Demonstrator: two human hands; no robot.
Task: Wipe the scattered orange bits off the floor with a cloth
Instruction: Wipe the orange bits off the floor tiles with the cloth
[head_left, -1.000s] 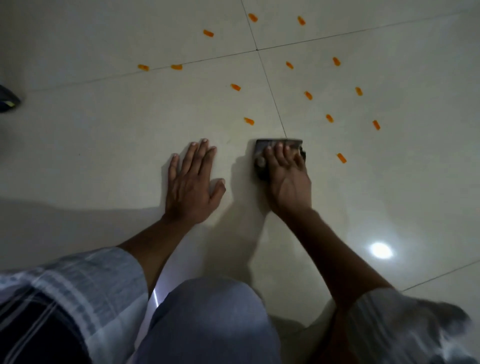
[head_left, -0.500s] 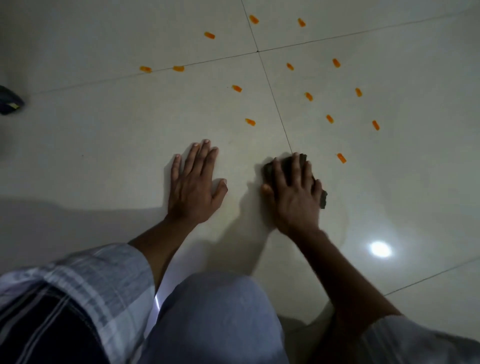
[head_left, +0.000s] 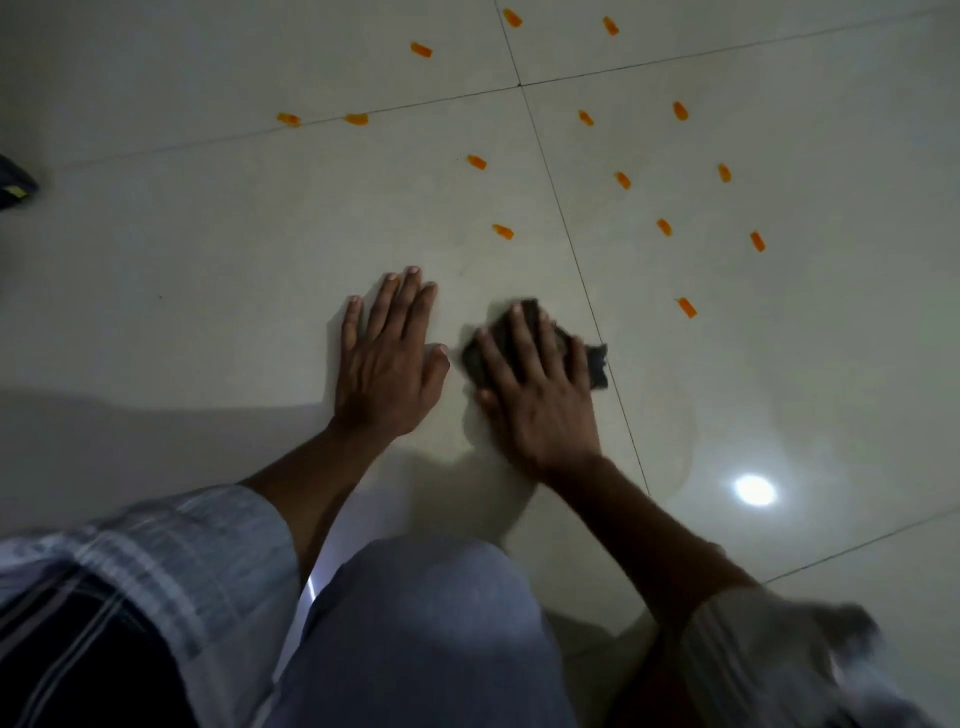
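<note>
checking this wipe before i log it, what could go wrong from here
1. The right hand presses a small dark cloth flat under straight fingers, with no grip on it; a hard push may bunch it or let it slip out.
2. The small orange bits lie spread ahead across several glossy pale floor tiles; the cloth may scatter them rather than gather them.

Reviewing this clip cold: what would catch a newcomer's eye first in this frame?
First the orange bits scattered over the pale tiled floor, all ahead of the hands. Then the right hand, fingers spread, pressing a dark cloth onto the floor beside a tile seam, with the left hand flat on the tile next to it. A bright light reflection glares at the right.
</note>
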